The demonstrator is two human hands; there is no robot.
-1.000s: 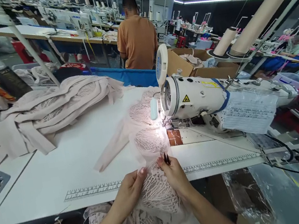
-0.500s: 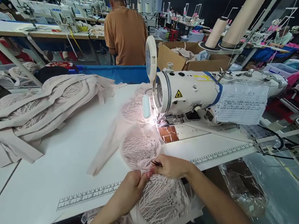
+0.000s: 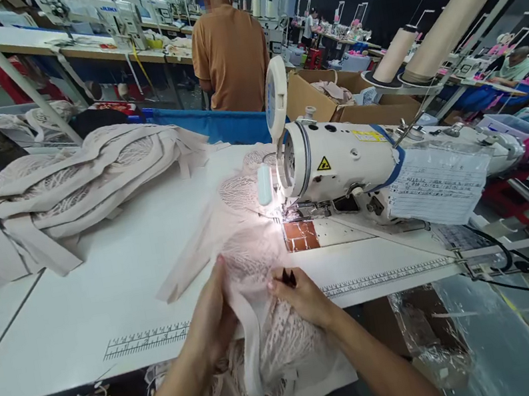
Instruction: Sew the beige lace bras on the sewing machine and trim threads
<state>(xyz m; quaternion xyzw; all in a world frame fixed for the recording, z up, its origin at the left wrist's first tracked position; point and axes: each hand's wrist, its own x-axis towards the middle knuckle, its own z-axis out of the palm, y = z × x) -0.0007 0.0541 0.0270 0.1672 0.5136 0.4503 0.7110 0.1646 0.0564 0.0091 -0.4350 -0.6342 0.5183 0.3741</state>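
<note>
Left hand (image 3: 212, 318) pinches up a fold of the lace (image 3: 249, 258), turning its edge toward the right hand (image 3: 306, 296), closed round a dark pointed tool (image 3: 288, 278). The lace lies on the table (image 3: 109, 298), before the machine (image 3: 340, 165).

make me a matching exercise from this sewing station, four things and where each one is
Things: 1 black snips; 2 lace garment; 3 printed sheet; 4 beige fabric pile
Places: a on the sewing machine arm; b far left of the table; c in the right hand; d gripped by the left hand
Pairs: 1-c; 2-d; 3-a; 4-b
</note>
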